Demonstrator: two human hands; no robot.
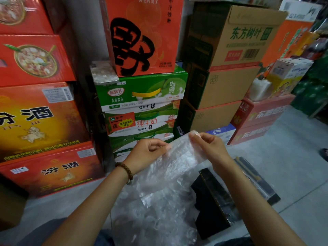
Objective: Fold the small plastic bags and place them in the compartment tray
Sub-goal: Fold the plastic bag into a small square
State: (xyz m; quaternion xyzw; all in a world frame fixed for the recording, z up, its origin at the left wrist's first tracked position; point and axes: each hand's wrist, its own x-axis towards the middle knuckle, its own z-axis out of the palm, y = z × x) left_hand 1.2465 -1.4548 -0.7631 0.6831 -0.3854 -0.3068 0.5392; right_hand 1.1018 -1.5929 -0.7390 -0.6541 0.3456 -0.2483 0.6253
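Cardboard cartons stand stacked behind the black compartment tray. A heap of clear bags lies on the floor just left of the tray. One plastic bag is held up above-left of the tray. The left hand pinches its left edge, and the right hand pinches its top corner with curled fingers.

dim, even indoor light; soft overall blur; wide-angle bending at edges; right background perhaps out of focus.
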